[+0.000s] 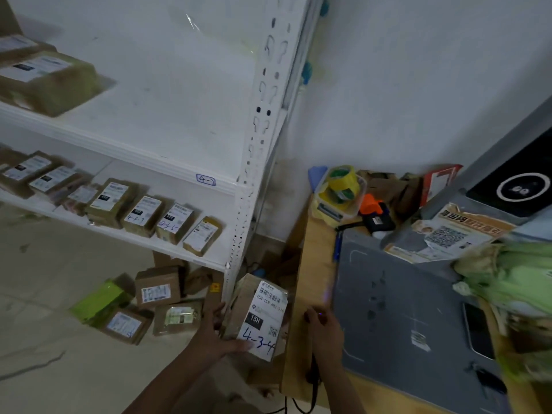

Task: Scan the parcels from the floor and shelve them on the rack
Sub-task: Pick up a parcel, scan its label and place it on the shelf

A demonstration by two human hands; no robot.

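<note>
1. Head view, looking down at the corner where the rack [257,144] meets the table [313,264]; the edges smear a little.
2. The left hand [219,330] grips the parcel [260,318]; its thumb lies across the bottom of the white label, and its fingers [216,312] run up the box's left side.
3. The parcel is held tilted, label up, low in the gap between the rack's post and the table edge; "4-3-4" is written in blue on the label, under a barcode and a black "15H" patch.
4. The right hand [324,327] is curled round a scanner [313,373]; the dark handle sticks out below the wrist, trailing a cord; a purple glow shows by the knuckles; the hand sits at the table's left edge, just beside the parcel.
5. Shelved parcels [143,212] stand in a row on the lower shelf, labels up, some numbered in blue; the shelf edge above bears a tag [205,179] reading "4-2".
6. Floor parcels [157,289] lie heaped under the rack, beside a green packet [98,300].
7. On the table: a grey mat [388,309]; a phone [478,330] at its right edge; a tub [340,192] of tape rolls at the back.
</note>
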